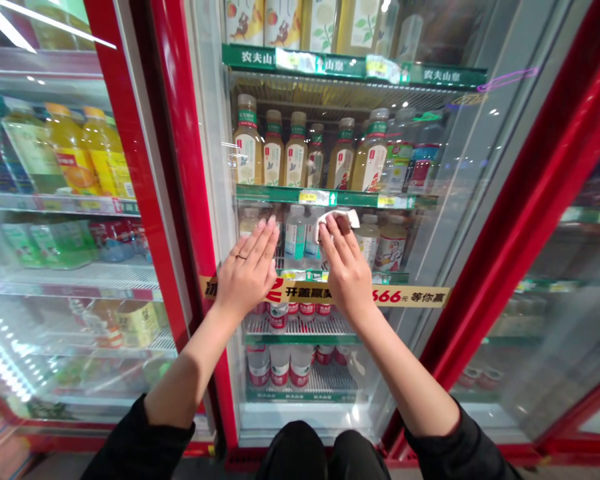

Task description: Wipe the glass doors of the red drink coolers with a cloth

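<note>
My right hand (349, 267) presses a crumpled white cloth (347, 219) against the glass door (405, 360) of a drinks fridge, its fingertips bent over the cloth. To its left, my left hand (247, 267) lies flat on the same door with fingers stretched out and nothing in it. A ring shows on one of its fingers. Both hands partly cover a gold sticker strip (420, 295) that runs across the glass. Behind the glass, small clear bottles (295, 233) stand on a shelf between my hands.
Tea bottles (295, 157) line the shelf above, and red-labelled water bottles (280, 367) stand below. A red frame (185, 167) borders the door on the left, another (525, 200) on the right. A neighbouring fridge on the left holds orange juice bottles (70, 150). My knees (295, 453) are close to the door.
</note>
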Demonstrator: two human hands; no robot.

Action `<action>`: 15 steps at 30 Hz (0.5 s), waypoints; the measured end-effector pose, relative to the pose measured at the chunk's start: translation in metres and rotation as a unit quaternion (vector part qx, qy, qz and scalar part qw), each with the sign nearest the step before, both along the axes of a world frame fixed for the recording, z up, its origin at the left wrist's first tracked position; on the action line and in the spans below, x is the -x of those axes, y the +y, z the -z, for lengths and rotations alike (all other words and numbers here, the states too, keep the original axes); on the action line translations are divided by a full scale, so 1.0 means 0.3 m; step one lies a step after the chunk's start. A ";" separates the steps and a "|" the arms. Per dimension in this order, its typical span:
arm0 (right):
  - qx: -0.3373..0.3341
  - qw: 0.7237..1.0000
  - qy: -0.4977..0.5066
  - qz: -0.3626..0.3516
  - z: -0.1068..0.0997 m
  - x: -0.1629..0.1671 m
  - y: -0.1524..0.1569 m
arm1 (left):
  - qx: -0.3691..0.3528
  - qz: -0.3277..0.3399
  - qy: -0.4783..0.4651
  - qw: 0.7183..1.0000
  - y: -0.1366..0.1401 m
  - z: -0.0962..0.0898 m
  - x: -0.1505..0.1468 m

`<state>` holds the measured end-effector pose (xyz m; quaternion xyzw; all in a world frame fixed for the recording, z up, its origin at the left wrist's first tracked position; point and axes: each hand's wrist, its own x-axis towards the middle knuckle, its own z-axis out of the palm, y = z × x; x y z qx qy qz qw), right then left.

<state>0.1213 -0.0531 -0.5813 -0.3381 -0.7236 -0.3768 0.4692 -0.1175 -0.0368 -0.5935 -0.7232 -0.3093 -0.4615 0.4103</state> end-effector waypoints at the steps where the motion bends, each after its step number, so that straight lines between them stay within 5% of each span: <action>1: 0.004 1.000 -0.017 -0.008 0.011 0.017 -0.002 | 0.000 -0.007 -0.003 1.000 -0.002 0.001 0.026; 9: 0.019 0.997 -0.079 -0.006 -0.048 0.081 0.013 | 0.007 -0.037 -0.002 0.999 0.030 -0.012 0.144; 15: -0.016 1.000 -0.024 -0.011 0.027 0.040 0.000 | -0.019 -0.040 0.000 0.999 0.056 0.000 0.145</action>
